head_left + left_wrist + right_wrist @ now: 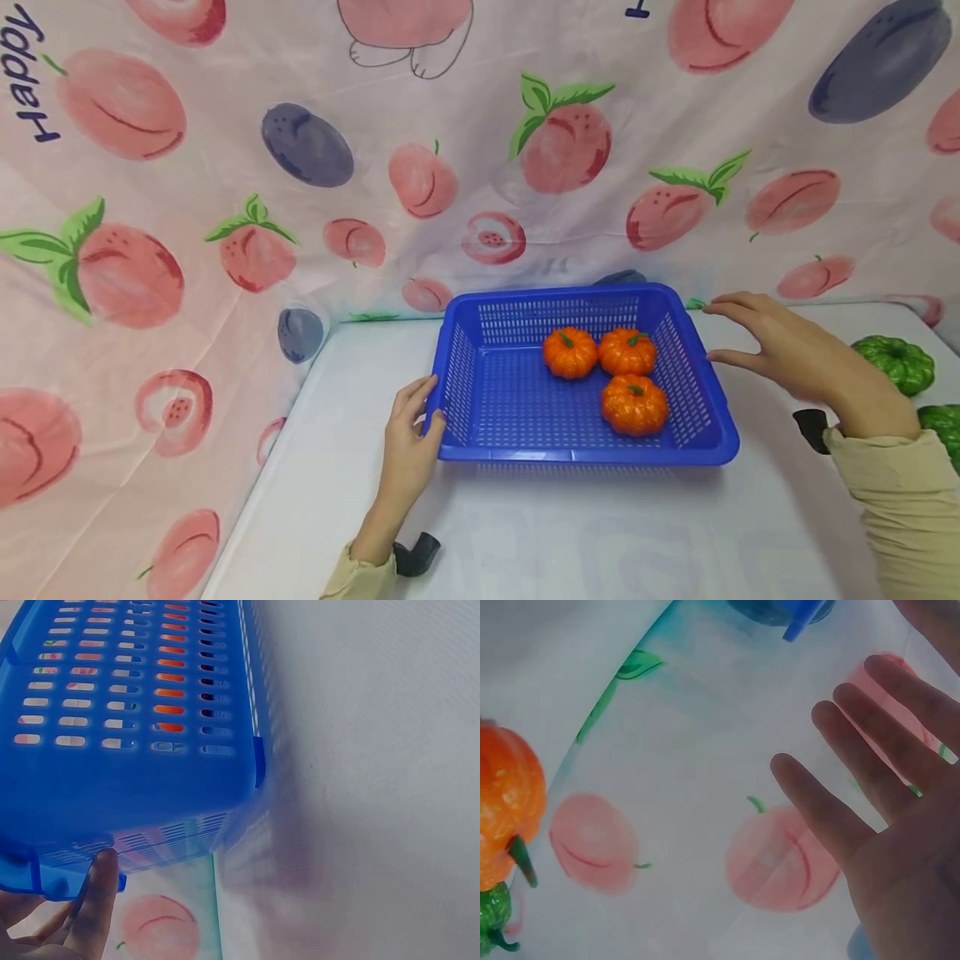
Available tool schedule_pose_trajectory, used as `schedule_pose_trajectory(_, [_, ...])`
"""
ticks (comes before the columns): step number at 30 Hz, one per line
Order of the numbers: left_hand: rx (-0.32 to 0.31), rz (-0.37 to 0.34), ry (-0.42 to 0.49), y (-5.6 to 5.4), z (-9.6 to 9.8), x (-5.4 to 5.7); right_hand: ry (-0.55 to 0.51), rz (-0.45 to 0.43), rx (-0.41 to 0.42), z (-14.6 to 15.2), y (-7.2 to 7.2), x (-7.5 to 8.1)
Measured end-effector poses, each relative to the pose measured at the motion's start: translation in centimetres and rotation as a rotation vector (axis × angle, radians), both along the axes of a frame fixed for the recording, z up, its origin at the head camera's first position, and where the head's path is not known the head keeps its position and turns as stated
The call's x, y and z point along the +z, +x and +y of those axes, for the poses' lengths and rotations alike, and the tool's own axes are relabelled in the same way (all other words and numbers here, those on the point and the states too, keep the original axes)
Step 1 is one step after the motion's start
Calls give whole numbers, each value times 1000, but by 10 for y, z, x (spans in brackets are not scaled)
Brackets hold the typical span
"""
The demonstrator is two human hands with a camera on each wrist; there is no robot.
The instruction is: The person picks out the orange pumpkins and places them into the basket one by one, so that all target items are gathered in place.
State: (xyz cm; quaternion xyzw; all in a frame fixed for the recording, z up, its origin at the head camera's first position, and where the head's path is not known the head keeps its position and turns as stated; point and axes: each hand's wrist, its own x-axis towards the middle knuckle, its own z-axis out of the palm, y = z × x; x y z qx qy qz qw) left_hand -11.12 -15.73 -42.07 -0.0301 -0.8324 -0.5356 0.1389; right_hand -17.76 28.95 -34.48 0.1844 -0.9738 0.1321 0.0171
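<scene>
Covering the background, a pale pink cloth (465, 108) is printed with peaches, dark oval fruits, green leaves and some lettering. Below it spreads the white counter (555, 533). At its far side, close to the cloth, is a blue basket (570, 456), rectangular, with slotted walls and a mesh bottom; whether its base sits flat or is slightly raised, I cannot tell. Two beige sleeves (900, 508) come in from the lower edge and the right. The right hand (787, 346) is just beside the basket's right rim, its grip apart, fingers spread and holding nothing. The left hand (411, 437) has its grip clamped on the left rim, pinching it between thumb and fingers. Three orange pumpkins (634, 406) lie inside the basket, grouped toward its right half: two side by side at the back, one nearer the front. Two green pumpkins (898, 364) are on the counter at the far right, the nearer one cut off by the frame. The right wrist view shows an orange pumpkin (510, 802) just beside a green one. Smallest are the black pieces (417, 554) at both wrists.
</scene>
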Motion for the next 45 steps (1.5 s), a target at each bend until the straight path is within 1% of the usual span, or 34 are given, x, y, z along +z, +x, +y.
schedule_pose_trajectory(2, [4, -7, 3, 0, 0, 1, -7, 7, -3, 2, 0, -1])
schedule_pose_trajectory(8, [8, -13, 4, 1, -1, 0, -22, 43, 22, 11, -1, -7])
schedule_pose_trajectory(16, [3, 2, 7, 0, -1, -1, -31, 47, -19, 23, 2, -16])
schedule_pose_trajectory(22, [4, -14, 10, 0, -1, 0, -20, -20, -67, 30, 2, -20])
schedule_pose_trajectory(24, [6, -19, 13, 0, -1, 0, -16, -31, -74, 32, 2, -22])
schedule_pose_trajectory(30, [-2, -5, 13, 0, 0, -1, -7, -15, -77, 41, 3, -30])
schedule_pose_trajectory(37, [-6, -1, 18, 0, -1, -1, -16, 9, -73, 52, 0, -41])
schedule_pose_trajectory(45, [-3, -4, 16, -1, -1, -2, -11, -3, -81, 63, -1, -51])
